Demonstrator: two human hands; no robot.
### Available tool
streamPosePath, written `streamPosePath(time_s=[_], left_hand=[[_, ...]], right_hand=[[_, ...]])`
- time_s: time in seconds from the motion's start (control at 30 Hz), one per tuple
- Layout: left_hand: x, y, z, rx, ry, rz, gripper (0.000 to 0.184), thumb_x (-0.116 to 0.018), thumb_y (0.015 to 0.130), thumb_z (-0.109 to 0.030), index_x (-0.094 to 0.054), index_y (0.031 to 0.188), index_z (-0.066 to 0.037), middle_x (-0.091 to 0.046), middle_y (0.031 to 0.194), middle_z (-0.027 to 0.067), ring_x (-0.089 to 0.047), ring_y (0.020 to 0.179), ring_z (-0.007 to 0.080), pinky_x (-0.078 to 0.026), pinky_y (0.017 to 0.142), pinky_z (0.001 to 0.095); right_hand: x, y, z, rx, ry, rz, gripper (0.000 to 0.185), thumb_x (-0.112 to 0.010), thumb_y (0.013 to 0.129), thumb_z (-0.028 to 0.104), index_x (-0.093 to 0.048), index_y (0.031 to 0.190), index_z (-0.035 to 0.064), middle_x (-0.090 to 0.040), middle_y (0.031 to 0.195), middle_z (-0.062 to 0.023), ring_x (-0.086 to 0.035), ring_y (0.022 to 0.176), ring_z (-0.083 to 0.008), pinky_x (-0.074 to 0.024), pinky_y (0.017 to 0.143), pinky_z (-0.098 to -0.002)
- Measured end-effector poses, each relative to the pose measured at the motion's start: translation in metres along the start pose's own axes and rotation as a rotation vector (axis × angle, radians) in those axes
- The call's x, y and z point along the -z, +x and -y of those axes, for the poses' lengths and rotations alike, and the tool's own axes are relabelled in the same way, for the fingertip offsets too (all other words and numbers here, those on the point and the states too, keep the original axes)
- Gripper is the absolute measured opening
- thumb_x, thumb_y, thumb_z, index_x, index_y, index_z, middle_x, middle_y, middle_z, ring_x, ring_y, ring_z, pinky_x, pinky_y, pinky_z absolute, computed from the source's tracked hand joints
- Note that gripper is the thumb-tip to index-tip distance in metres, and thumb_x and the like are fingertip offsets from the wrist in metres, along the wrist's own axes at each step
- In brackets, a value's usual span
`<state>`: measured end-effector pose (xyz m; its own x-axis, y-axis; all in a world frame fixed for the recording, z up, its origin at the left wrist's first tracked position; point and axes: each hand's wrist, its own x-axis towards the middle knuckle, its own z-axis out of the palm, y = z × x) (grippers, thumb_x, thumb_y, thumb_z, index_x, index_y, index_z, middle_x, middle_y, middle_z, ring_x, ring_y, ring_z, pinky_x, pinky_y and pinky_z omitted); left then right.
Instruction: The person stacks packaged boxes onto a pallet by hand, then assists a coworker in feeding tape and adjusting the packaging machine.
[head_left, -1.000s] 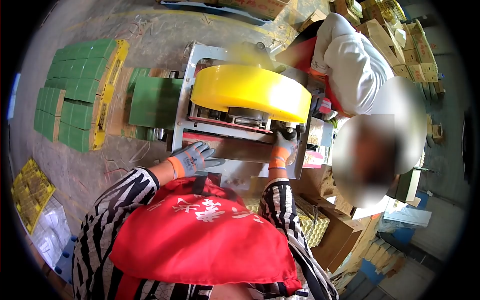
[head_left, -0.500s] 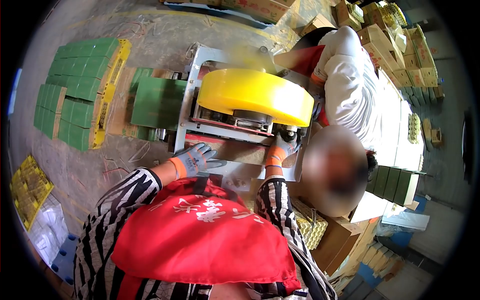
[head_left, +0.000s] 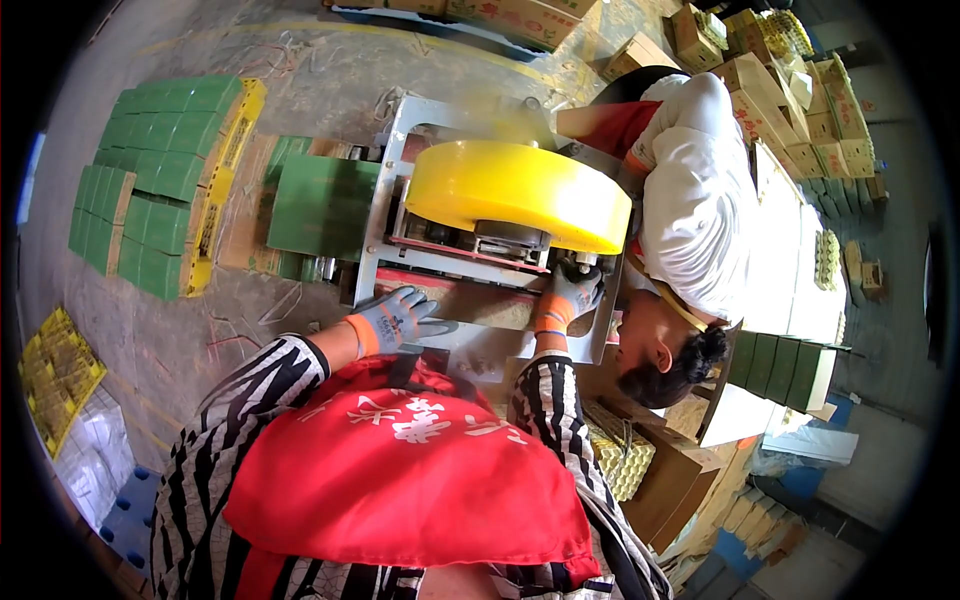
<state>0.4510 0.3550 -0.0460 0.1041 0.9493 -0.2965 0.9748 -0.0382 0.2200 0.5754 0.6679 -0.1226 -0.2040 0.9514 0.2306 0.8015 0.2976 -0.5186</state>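
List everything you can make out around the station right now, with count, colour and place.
machine frame: 1, grey, centre
roll: 1, yellow, on the machine
green box: at least 1, green, left of the machine
stacked boxes: many, green, far left
yellow pallet: 1, yellow, under that stack
cardboard boxes: several, brown, upper right
co-worker: 1, white top, right of the machine
egg trays: stack, count unclear, pale yellow, lower right
apron: 1, red, on the wearer
left hand: 1, grey-orange glove, machine's near left
right hand: 1, grey-orange glove, below the roll's right end
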Motion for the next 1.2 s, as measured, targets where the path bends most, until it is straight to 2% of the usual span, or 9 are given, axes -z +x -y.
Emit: streamPosePath(time_s=[0.17, 0.27, 0.6, 0.87, 1.0, 1.1, 1.2], left_hand=[[-0.001, -0.001, 0.000, -0.010, 0.057, -0.023, 0.062, -0.041, 0.094, -0.027, -0.023, 0.153, -0.031, -0.050, 0.139, 0.0164, -0.052, 0.123, 0.0359, -0.035, 0.107, 0.0471], [-0.005, -0.001, 0.000, -0.014, 0.080, -0.053, 0.063, -0.041, 0.094, -0.024, -0.023, 0.154, -0.030, -0.050, 0.138, 0.0160, -0.052, 0.124, 0.0356, -0.036, 0.107, 0.0468], [0.013, -0.003, -0.002, -0.002, -0.018, 0.021, 0.064, -0.041, 0.093, -0.022, -0.024, 0.153, -0.030, -0.049, 0.140, 0.0160, -0.048, 0.127, 0.0353, -0.034, 0.108, 0.0465], [0.006, -0.001, -0.003, 0.010, -0.036, 0.015, 0.061, -0.041, 0.095, -0.024, -0.024, 0.153, -0.032, -0.048, 0.141, 0.0170, -0.048, 0.128, 0.0357, -0.034, 0.108, 0.0470], [0.009, -0.003, -0.003, 0.013, -0.029, 0.004, 0.060, -0.041, 0.096, -0.025, -0.024, 0.153, -0.032, -0.049, 0.139, 0.0179, -0.047, 0.128, 0.0365, -0.034, 0.107, 0.0475], [0.000, -0.004, -0.002, -0.009, 0.059, -0.135, 0.066, -0.055, 0.091, -0.040, -0.029, 0.151, -0.028, -0.053, 0.130, 0.0148, -0.049, 0.118, 0.0326, -0.037, 0.101, 0.0449], [0.004, -0.004, -0.002, -0.003, -0.036, -0.066, 0.063, -0.042, 0.094, -0.022, -0.024, 0.153, -0.030, -0.052, 0.133, 0.0161, -0.050, 0.122, 0.0341, -0.035, 0.105, 0.0465]], right_hand=[[0.019, 0.006, 0.015, -0.023, -0.090, 0.107, 0.085, -0.083, 0.062, 0.042, -0.053, 0.130, 0.0020, -0.061, 0.123, -0.0205, -0.055, 0.115, -0.0380, -0.0410, 0.101, -0.0443], [0.021, 0.003, 0.017, 0.016, -0.140, 0.071, 0.089, -0.083, 0.062, 0.045, -0.051, 0.133, 0.0002, -0.061, 0.124, -0.0215, -0.056, 0.115, -0.0387, -0.0411, 0.101, -0.0442], [0.024, 0.013, 0.017, -0.013, -0.162, 0.187, 0.088, -0.082, 0.061, 0.049, -0.054, 0.128, -0.0027, -0.063, 0.118, -0.0235, -0.058, 0.112, -0.0387, -0.0440, 0.097, -0.0451], [0.019, 0.012, 0.013, 0.008, -0.205, 0.182, 0.085, -0.076, 0.067, 0.054, -0.054, 0.128, -0.0018, -0.063, 0.117, -0.0249, -0.057, 0.114, -0.0379, -0.0375, 0.102, -0.0437], [0.022, 0.012, 0.020, 0.000, -0.205, 0.181, 0.085, -0.076, 0.067, 0.053, -0.055, 0.127, -0.0018, -0.063, 0.117, -0.0250, -0.056, 0.114, -0.0383, -0.0371, 0.102, -0.0448], [0.022, 0.012, 0.023, -0.035, -0.146, 0.162, 0.082, -0.075, 0.064, 0.054, -0.059, 0.120, -0.0033, -0.061, 0.120, -0.0257, -0.055, 0.116, -0.0404, -0.0388, 0.102, -0.0463], [0.017, 0.012, 0.018, -0.026, -0.132, 0.144, 0.085, -0.075, 0.064, 0.054, -0.057, 0.123, -0.0035, -0.060, 0.122, -0.0253, -0.053, 0.119, -0.0396, -0.0358, 0.105, -0.0461]])
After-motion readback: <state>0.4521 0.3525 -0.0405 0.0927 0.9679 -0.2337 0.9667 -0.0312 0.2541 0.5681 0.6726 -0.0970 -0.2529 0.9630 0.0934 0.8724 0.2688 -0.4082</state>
